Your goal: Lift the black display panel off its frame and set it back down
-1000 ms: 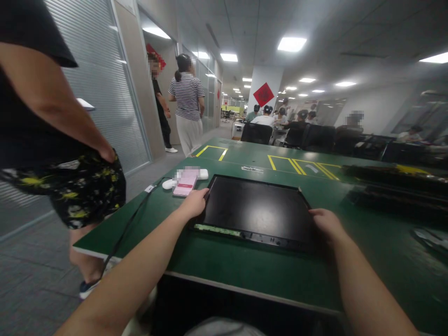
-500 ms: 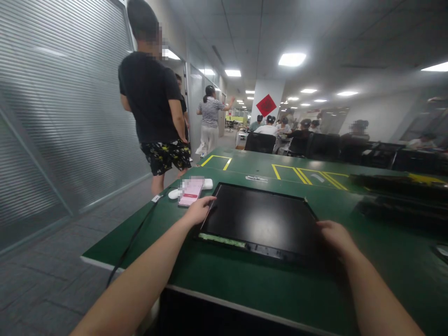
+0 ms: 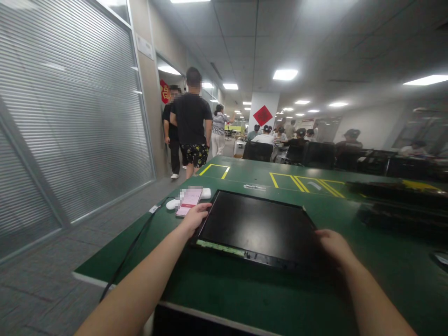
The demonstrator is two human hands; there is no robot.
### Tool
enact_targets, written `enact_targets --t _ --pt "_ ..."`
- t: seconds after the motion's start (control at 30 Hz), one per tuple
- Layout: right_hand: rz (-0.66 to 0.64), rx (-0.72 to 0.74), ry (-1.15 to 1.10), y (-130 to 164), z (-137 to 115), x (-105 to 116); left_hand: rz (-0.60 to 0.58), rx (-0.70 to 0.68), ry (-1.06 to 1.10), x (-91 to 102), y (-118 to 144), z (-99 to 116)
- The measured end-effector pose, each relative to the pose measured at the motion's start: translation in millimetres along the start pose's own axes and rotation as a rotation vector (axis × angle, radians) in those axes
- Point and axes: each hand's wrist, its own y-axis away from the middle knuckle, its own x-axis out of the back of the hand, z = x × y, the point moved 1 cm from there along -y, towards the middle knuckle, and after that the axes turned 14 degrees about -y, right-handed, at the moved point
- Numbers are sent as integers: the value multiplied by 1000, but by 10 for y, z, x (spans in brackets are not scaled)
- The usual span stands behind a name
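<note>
A flat black display panel (image 3: 261, 226) lies screen up over the green table, with a green strip along the left part of its near edge. My left hand (image 3: 195, 219) grips the panel's left side, thumb and fingers closed about the edge. At the opposite side, my right hand (image 3: 334, 245) holds the right edge, its fingertips partly hidden under the panel. Just beyond my left hand, a phone with a pink screen (image 3: 189, 203) rests on the table beside a white rounded object (image 3: 171, 204).
The green table (image 3: 140, 252) has yellow tape outlines (image 3: 297, 181) toward its far side. Dark long parts (image 3: 392, 210) lie at the right. A black cable (image 3: 129, 252) hangs over the left edge. A person in black (image 3: 192, 121) stands beyond the table; others sit farther back.
The person in black shirt and patterned shorts has walked farther away, toward the doorway. Both my hands stay on the panel's sides. The view has tilted slightly upward.
</note>
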Motion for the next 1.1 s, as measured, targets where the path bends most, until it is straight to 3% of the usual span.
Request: enact_targets --t 0.27,0.6,1.1 --pt "9 6 5 -48 37 -5 -114 184 181 -28 -46 -25" --pt "-18 27 -26 -20 29 11 -304 151 199 -28 48 -37" --pt "21 25 16 -5 26 -14 -210 85 155 -43 67 3"
